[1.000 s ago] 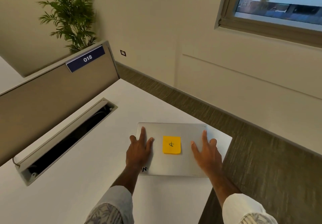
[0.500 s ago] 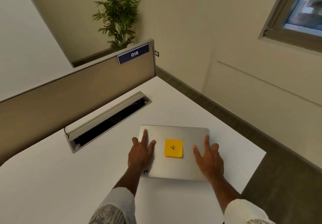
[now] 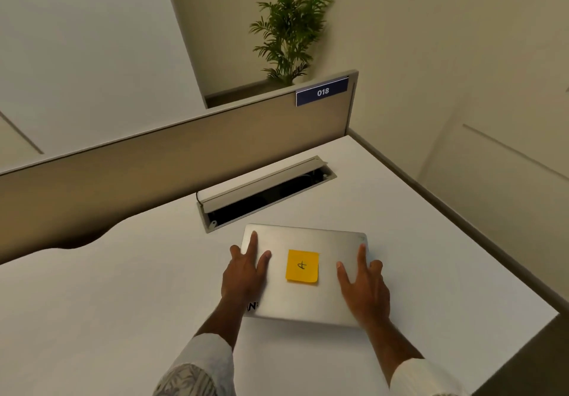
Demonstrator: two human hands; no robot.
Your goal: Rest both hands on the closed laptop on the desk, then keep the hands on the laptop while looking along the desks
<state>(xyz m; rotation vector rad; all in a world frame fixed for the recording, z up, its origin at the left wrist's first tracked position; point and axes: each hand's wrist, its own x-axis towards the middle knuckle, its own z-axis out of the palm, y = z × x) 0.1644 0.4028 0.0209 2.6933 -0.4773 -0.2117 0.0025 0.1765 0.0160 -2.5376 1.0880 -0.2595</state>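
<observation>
A closed silver laptop (image 3: 308, 241) lies flat on the white desk (image 3: 123, 288). A yellow sticky note (image 3: 302, 265) with a handwritten mark is stuck to the middle of its lid. My left hand (image 3: 244, 275) rests flat on the lid's left side, fingers straight and spread. My right hand (image 3: 363, 284) rests flat on the right side, its fingers reaching toward the far right corner. The note lies between the two hands, touched by neither.
An open cable tray (image 3: 264, 192) with a raised flap is sunk into the desk just beyond the laptop. A beige partition (image 3: 184, 155) with a blue "018" label (image 3: 322, 91) backs the desk. A potted plant (image 3: 289, 26) stands behind. The desk edge drops to floor at right.
Both hands stay flat on the laptop lid. The laptop now lies farther from the desk's right edge and nearer the cable tray, while my view has swung leftward.
</observation>
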